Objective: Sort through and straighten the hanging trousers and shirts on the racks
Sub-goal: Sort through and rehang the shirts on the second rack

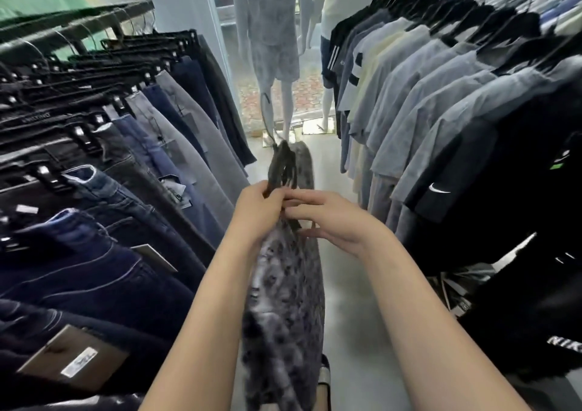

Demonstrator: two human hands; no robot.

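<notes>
Both forearms reach forward at mid-aisle, wrists nearly meeting. Left hand (256,204): fingers curled round the dark cords (282,165) at the top of the patterned garment (283,300). Right hand (330,218): fingers almost straight, pressed together, tips on the cords beside the left knuckles, thumb beneath. Blur hides whether it pinches a cord.

Aisle floor (343,284) runs narrow between the two racks. Hanging trousers (141,146) close on the left, clipped to black hangers. Hanging shirts (425,111) close on the right, sleeves jutting into the gap. Mannequins (274,48) stand at the far end.

The garment hangs from the hands between the forearms, clear of both racks. Its fabric is mottled grey and dark, motion-blurred. The cords stick up above the hands in a loose bunch.
</notes>
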